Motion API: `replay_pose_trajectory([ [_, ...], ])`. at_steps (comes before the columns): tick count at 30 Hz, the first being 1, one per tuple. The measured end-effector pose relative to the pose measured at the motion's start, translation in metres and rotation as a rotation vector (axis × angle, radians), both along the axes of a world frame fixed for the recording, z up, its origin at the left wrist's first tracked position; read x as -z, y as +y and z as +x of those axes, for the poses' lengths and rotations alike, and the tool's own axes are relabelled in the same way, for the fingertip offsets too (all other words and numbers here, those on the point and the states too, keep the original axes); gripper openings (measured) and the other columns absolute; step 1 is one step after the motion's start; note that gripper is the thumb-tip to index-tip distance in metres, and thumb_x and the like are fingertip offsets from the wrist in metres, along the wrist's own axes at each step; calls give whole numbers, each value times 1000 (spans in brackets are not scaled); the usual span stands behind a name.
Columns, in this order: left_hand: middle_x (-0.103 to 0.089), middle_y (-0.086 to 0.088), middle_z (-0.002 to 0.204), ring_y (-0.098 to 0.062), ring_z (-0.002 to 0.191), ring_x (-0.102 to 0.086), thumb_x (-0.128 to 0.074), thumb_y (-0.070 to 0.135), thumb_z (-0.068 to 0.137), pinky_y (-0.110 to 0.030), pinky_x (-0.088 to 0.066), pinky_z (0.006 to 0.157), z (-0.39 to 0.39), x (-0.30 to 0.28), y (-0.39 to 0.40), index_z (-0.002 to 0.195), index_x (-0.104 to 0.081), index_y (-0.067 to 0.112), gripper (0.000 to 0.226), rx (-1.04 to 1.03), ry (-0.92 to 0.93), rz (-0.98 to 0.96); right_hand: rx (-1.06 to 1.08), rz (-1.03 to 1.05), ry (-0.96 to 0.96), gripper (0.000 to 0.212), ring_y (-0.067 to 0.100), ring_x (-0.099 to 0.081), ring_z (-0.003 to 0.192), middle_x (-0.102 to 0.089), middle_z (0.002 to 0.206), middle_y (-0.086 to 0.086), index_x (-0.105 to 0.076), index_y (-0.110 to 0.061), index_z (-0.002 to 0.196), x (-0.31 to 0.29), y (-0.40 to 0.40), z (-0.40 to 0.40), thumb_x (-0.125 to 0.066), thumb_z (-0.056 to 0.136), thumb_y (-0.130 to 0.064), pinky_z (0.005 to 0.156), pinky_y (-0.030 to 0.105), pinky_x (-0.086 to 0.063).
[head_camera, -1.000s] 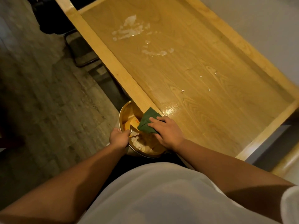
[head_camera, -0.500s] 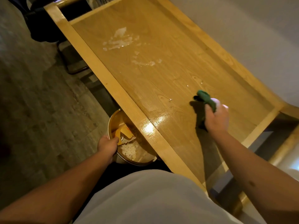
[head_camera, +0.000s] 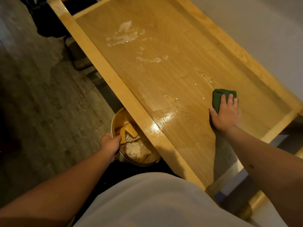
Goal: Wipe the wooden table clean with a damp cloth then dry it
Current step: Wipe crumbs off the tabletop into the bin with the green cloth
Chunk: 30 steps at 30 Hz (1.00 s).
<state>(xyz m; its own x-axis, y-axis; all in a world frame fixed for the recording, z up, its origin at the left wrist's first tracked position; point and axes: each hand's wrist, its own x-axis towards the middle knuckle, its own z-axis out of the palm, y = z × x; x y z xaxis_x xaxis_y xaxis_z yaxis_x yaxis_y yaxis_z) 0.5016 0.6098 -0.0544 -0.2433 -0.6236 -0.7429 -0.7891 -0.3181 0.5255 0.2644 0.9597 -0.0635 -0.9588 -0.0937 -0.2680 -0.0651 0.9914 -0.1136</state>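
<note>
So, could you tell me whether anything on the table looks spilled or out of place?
Yes. A whitish smeared spill sits at the table's far end, with a smaller streak nearer and crumbs by the cloth. All are unwiped.

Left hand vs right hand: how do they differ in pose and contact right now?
The left hand is curled over the bin rim, below the table edge; the right hand lies flat, fingers straight, on the tabletop. The left hand touches no cloth; the right hand presses it down. Both are bare.
</note>
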Motion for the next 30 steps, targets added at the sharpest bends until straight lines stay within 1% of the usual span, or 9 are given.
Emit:
replay_pose_trajectory([
  [4,-66,-15,88,-32,80,-65,-66,12,83,-34,-52,65,-3,3,-4,85,-55,17,12,0,-16,-15,-197,8,7,73,33,-8,152,-10,166,15,-16,-13,158,2,-8,-4,-39,100,-52,120,50,-16],
  [6,-67,-16,88,-32,79,-65,-66,12,82,-34,-52,67,-5,6,-6,84,-55,18,12,6,-14,-14,-247,-3,12,72,32,-8,152,-11,166,14,-18,-13,158,2,-11,-3,-39,100,-51,120,50,-17],
  [13,-67,-15,87,-31,77,-66,-65,12,81,-33,-51,62,-4,10,-6,82,-53,19,14,6,-7,-15,-390,-48,4,68,28,-8,153,-11,166,9,-20,-18,158,2,-37,16,-37,100,-51,121,48,-16],
  [16,-67,-17,87,-31,75,-65,-65,11,81,-33,-50,61,-4,13,-6,79,-51,20,17,2,1,-16,-400,-73,11,67,27,-10,153,-12,166,7,-21,-19,157,4,-55,29,-37,100,-51,120,49,-17],
  [19,-67,-16,87,-31,77,-65,-65,11,83,-36,-53,67,-4,16,-7,77,-50,20,18,-1,6,-18,-420,-82,18,66,27,-12,152,-14,166,7,-22,-20,157,6,-81,38,-36,100,-52,119,48,-19],
  [21,-66,-13,86,-31,79,-63,-65,11,82,-43,-55,75,-3,18,-9,78,-50,21,18,0,7,-14,-470,-91,17,66,27,-13,152,-16,166,8,-23,-20,157,7,-96,45,-36,100,-51,119,47,-19],
  [24,-68,-15,92,-32,84,-66,-66,11,82,-51,-57,86,-5,20,-11,84,-54,18,14,-12,16,23,-563,-111,-4,66,26,-11,152,-16,166,7,-22,-20,157,7,-116,56,-33,99,-51,120,46,-17],
  [27,-69,-19,100,-36,91,-68,-67,12,81,-52,-58,86,-10,19,-14,89,-56,15,14,-38,42,36,-659,-118,-13,64,24,-10,153,-16,166,5,-22,-21,157,6,-135,69,-32,100,-51,121,45,-14],
  [30,-70,-19,100,-35,90,-70,-68,11,81,-51,-59,84,-12,19,-15,100,-59,12,21,-67,60,57,-719,-139,-25,63,22,-9,153,-14,166,3,-23,-23,157,3,-150,83,-32,101,-50,120,45,-13],
])
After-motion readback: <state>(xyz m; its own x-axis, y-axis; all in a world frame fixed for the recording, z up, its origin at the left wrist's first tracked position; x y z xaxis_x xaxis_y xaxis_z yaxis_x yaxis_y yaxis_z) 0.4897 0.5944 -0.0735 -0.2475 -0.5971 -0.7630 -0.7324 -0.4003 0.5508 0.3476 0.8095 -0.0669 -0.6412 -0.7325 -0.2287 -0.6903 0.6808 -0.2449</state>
